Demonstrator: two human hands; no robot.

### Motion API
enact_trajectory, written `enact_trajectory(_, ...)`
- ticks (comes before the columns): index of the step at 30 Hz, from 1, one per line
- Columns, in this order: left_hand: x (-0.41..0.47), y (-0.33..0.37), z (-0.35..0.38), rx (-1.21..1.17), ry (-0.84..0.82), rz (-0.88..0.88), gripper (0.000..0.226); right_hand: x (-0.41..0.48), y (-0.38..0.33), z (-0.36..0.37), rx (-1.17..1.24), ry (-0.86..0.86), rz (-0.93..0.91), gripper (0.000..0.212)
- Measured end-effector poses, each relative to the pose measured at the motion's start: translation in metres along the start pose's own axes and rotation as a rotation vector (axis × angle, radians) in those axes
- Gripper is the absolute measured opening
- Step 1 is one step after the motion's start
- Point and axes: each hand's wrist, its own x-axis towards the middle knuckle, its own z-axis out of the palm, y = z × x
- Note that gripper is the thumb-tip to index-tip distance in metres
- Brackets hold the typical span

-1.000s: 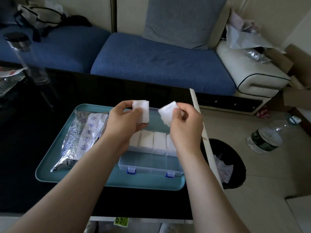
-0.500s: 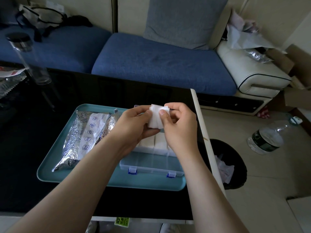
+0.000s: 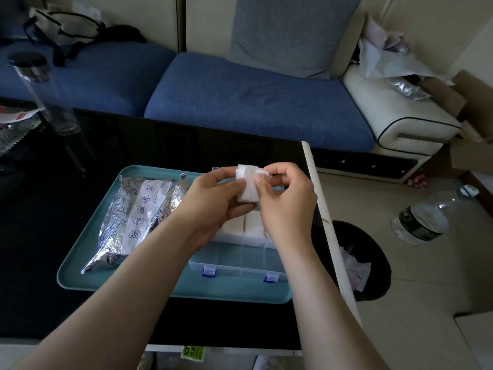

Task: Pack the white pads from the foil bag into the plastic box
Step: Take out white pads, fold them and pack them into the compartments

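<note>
Fingers (image 3: 231, 184) of both hands are curled in and pinch a small stack of white pads (image 3: 246, 186) between them. The left hand (image 3: 210, 202) takes it from the left and the right hand (image 3: 289, 206) from the right, thumb on its face. We see the stack held in the air over the far part of the plastic box (image 3: 240, 266), not touching it.

Below the hands, packed pads (image 3: 253, 226) fill a row of compartments. The near row looks empty to us, so we judge the job partly done, with this stack and more compartments left to fill. The foil bag (image 3: 133, 217) lies just left of the box; whether it holds more pads we cannot tell.

Both sit on a teal tray (image 3: 80, 273) on the dark worktop (image 3: 48, 222). Beyond it runs a blue sofa (image 3: 240, 100) with a grey cushion (image 3: 288, 30). On the floor (image 3: 416, 303) to the right are a black bin (image 3: 373, 241) and a water bottle (image 3: 424, 222).
</note>
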Motion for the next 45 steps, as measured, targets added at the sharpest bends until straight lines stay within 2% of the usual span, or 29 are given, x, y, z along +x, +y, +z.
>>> enact_trajectory(3,0.001,-0.001,0.0,0.011,0.031,0.006,0.021,0.002,0.001,-0.002,-0.022,0.045,0.013,0.006)
enact_trajectory(6,0.0,0.0,-0.002,0.037,0.073,0.014,0.018,0.006,-0.002,-0.005,0.095,0.094,0.063,0.008)
enact_trajectory(10,0.001,0.0,-0.002,0.037,0.06,-0.01,0.02,0.009,-0.007,-0.009,0.28,-0.022,0.145,0.01)
enact_trajectory(13,0.0,0.001,-0.001,-0.006,0.003,-0.036,0.023,0.005,-0.003,-0.006,0.209,-0.084,0.149,0.01)
enact_trajectory(18,-0.003,0.001,0.001,-0.031,-0.081,-0.019,0.027,0.003,-0.001,-0.003,0.095,-0.015,0.097,0.006)
enact_trajectory(22,-0.002,0.001,0.001,-0.057,-0.07,-0.013,0.024,0.003,-0.001,-0.001,0.093,-0.008,0.107,0.007)
enact_trajectory(27,0.001,0.001,-0.003,-0.091,0.029,-0.045,0.02,0.008,-0.002,-0.006,0.343,0.002,0.335,0.005)
enact_trajectory(30,0.001,0.002,-0.004,-0.092,0.06,-0.061,0.017,0.012,-0.007,-0.011,0.477,0.055,0.46,0.017)
enact_trajectory(33,0.002,0.002,-0.004,-0.095,0.068,-0.068,0.017,0.016,-0.01,-0.014,0.499,0.068,0.569,0.029)
enact_trajectory(36,0.003,0.0,-0.004,-0.072,0.065,-0.063,0.018,0.014,-0.01,-0.013,0.42,-0.015,0.612,0.024)
enact_trajectory(38,0.005,-0.001,-0.004,-0.06,0.057,-0.06,0.02,0.011,-0.013,-0.012,0.317,-0.145,0.601,0.016)
enact_trajectory(40,0.005,-0.002,-0.004,-0.049,0.034,-0.054,0.021,0.007,-0.015,-0.011,0.236,-0.26,0.552,0.018)
enact_trajectory(45,0.005,-0.003,-0.005,-0.008,-0.016,-0.011,0.025,0.002,-0.004,-0.01,0.215,-0.225,0.358,0.014)
